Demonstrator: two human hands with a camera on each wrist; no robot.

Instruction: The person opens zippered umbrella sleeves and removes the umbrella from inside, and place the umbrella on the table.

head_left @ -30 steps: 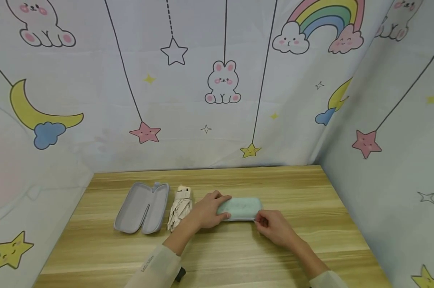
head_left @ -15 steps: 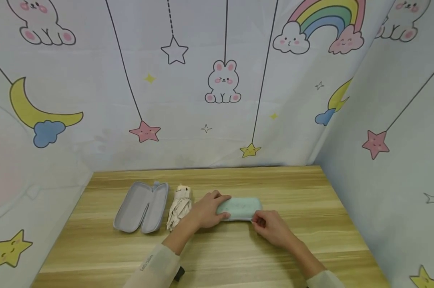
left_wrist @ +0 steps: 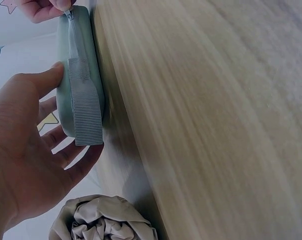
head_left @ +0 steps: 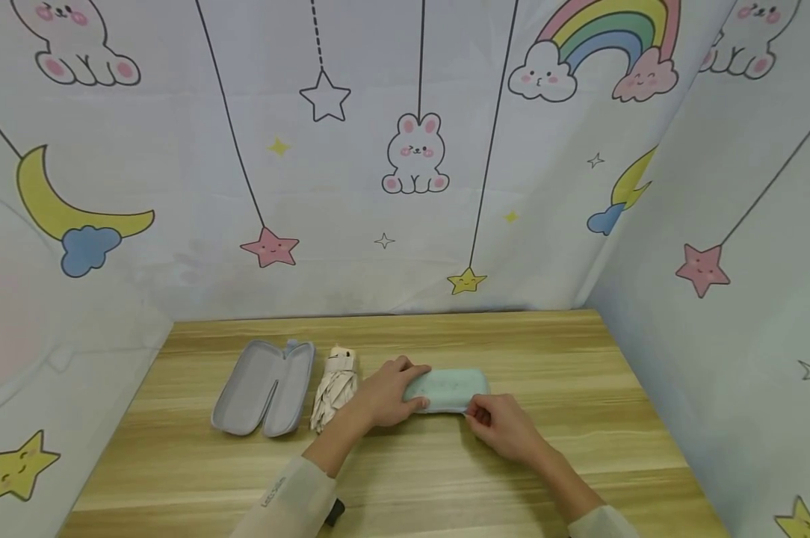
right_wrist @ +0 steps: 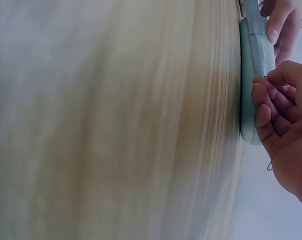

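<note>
A mint-green zippered case (head_left: 448, 385) lies on the wooden table, ahead of me. Its left end is gripped by my left hand (head_left: 388, 394), thumb at the near side and fingers around the far side and end. In the left wrist view, a ribbed grey-green fabric strap (left_wrist: 87, 107) covers part of the zipper side. My right hand (head_left: 504, 426) pinches the zipper pull (left_wrist: 69, 14) at the case's near side, right of its middle; the right wrist view shows its other fingers curled. The pull is mostly hidden by the fingertips.
Left of the case lies a folded beige umbrella (head_left: 335, 396). Farther left, a grey hard case (head_left: 243, 392) lies spread open. A small dark object (head_left: 335, 512) shows beside my left sleeve. Printed fabric walls (head_left: 351, 276) stand behind the table and at both sides.
My right hand has slid left along the near side of the mint-green case, pinching the zipper pull. My left hand and the case have stayed in place.
</note>
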